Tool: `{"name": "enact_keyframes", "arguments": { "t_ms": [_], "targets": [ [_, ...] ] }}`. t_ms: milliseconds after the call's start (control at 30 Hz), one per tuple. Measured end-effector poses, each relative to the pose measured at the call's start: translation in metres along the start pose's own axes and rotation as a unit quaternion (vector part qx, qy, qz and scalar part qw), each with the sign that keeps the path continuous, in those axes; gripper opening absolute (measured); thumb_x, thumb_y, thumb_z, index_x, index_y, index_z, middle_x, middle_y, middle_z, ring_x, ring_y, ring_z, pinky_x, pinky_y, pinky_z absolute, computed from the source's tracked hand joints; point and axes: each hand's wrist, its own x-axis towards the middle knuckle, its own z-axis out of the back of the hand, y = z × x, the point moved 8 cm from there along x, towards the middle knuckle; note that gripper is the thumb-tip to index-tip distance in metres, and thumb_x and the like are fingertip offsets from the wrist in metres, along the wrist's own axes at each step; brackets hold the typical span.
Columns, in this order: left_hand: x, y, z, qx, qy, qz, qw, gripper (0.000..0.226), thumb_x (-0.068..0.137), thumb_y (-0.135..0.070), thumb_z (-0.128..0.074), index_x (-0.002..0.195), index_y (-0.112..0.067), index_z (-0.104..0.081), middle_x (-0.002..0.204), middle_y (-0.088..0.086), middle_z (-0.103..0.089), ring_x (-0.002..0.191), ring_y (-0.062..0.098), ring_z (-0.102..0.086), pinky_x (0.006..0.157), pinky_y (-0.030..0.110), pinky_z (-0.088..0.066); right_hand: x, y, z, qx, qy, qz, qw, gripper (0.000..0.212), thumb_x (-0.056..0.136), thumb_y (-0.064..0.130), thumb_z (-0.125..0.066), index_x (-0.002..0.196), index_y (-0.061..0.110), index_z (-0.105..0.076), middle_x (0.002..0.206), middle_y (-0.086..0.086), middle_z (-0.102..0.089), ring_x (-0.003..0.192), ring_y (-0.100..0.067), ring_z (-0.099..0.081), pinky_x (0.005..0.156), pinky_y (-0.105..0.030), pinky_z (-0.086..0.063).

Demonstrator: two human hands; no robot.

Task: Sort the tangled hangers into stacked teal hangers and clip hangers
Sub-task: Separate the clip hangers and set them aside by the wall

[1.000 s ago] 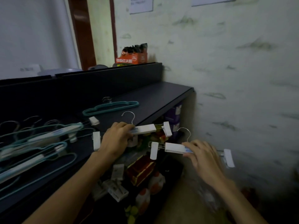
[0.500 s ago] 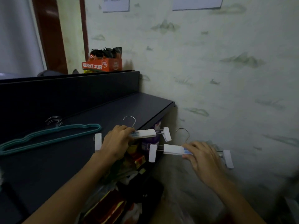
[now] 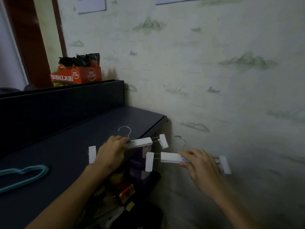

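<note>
head | my left hand (image 3: 110, 152) grips one clip hanger (image 3: 140, 142) over the surface (image 3: 66, 146) edge | right hand (image 3: 200, 164) pinches a second (image 3: 170, 157), off the edge | both untangled, unstacked | teal hanger (image 3: 23, 176) lies alone, far left

1 head-worn view, forward and down, close over the dark shelf (image 3: 69, 146).

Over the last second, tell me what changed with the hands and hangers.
The view swung right, so the tangled pile left the frame; one teal hanger remains in view on the dark shelf. Unchanged: the left hand grips one white clip hanger, the right hand grips the other clip hanger, held apart, nothing released.
</note>
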Motion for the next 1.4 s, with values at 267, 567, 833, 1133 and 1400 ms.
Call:
{"name": "enact_keyframes", "arguments": {
  "t_ms": [267,567,833,1133,1400],
  "targets": [
    [0.078,-0.004,-0.040,0.026,-0.004,0.066,0.997,0.036,0.092,-0.029,-0.054,0.127,-0.020,-0.055,0.126,0.000,-0.055,0.114,0.022,-0.045,0.081,0.040,-0.047,0.071,-0.091,-0.055,0.094,0.068,0.024,0.993,0.033,0.085,0.023,-0.066,0.119,0.025,-0.063,0.101,0.007,-0.061,0.090,-0.013,-0.054,0.074,-0.030,-0.046],
    [0.127,0.027,-0.069,0.047,-0.024,0.132,0.990,0.035,0.094,-0.021,-0.050,0.129,-0.019,-0.053,0.127,0.000,-0.055,0.114,0.020,-0.045,0.083,0.036,-0.046,0.145,-0.127,-0.116,0.138,0.123,0.062,0.981,0.038,0.085,0.024,-0.067,0.122,0.025,-0.062,0.108,0.005,-0.061,0.096,-0.010,-0.053,0.081,-0.025,-0.042],
    [0.177,0.083,-0.079,0.047,-0.029,0.165,0.985,0.035,0.095,-0.022,-0.048,0.130,-0.021,-0.050,0.127,-0.001,-0.053,0.113,0.017,-0.045,0.084,0.031,-0.045,0.229,-0.116,-0.167,0.137,0.119,0.106,0.978,0.038,0.086,0.023,-0.065,0.124,0.026,-0.060,0.108,0.008,-0.058,0.098,-0.012,-0.052,0.081,-0.026,-0.041],
    [0.238,0.146,-0.101,0.047,-0.018,0.173,0.984,0.034,0.095,-0.023,-0.048,0.129,-0.022,-0.050,0.127,-0.001,-0.052,0.113,0.016,-0.045,0.085,0.030,-0.043,0.293,-0.099,-0.239,0.158,0.125,0.106,0.974,0.038,0.090,0.027,-0.060,0.128,0.031,-0.056,0.114,0.012,-0.055,0.102,-0.006,-0.046,0.089,-0.027,-0.044],
    [0.285,0.176,-0.130,0.046,-0.009,0.198,0.979,0.034,0.096,-0.024,-0.047,0.130,-0.020,-0.049,0.127,0.002,-0.053,0.112,0.019,-0.045,0.087,0.032,-0.044,0.334,-0.096,-0.287,0.138,0.159,0.162,0.964,0.039,0.091,0.032,-0.056,0.130,0.034,-0.053,0.117,0.013,-0.053,0.101,0.000,-0.040,0.088,-0.018,-0.033]
  ]
}}
